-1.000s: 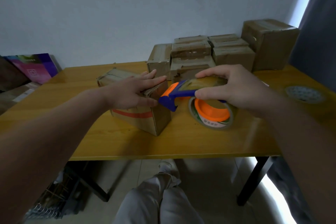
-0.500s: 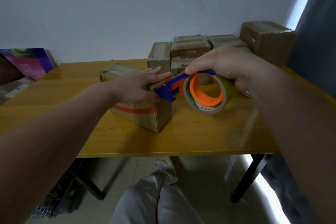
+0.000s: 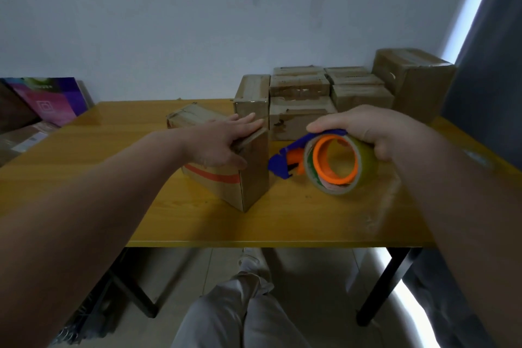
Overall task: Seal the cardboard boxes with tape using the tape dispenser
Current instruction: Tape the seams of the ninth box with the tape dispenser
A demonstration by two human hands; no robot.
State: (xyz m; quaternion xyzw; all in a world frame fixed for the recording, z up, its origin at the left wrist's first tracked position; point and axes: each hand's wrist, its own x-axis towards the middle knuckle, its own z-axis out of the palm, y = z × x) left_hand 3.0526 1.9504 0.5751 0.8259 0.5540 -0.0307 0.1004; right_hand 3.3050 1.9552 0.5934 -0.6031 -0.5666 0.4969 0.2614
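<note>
Brown cardboard box with an orange stripe (image 3: 214,178) stands on the yellow wooden counter (image 3: 282,223), one corner turned toward the person. The left hand (image 3: 223,144) lies flat on its top with straight fingers, an open grip that only presses the flaps down. Just beside the box, on its right, is the blue and orange plastic tape dispenser (image 3: 317,162) with its roll of clear tape. The right hand (image 3: 375,132) holds it, the grip curled round the top of the roll and the frame. The blue cutting end points at the right face of the box but is apart from it, low by the counter. I judge that the step in hand is to begin a strip on this box. To do it well, the tape end should first be stuck on the side face, a little below the top edge. Then the dispenser goes up over the edge and along the seam where the flaps meet, with even pressure so that no wrinkle forms. The left hand should hold the flaps level and closed, but away from the seam line, otherwise the tape catches the fingers. Whether a free tape end is ready at the blade I cannot tell, the view is too dim there. At the far side of the counter stands a pile of brown cardboard boxes (image 3: 299,87).
</note>
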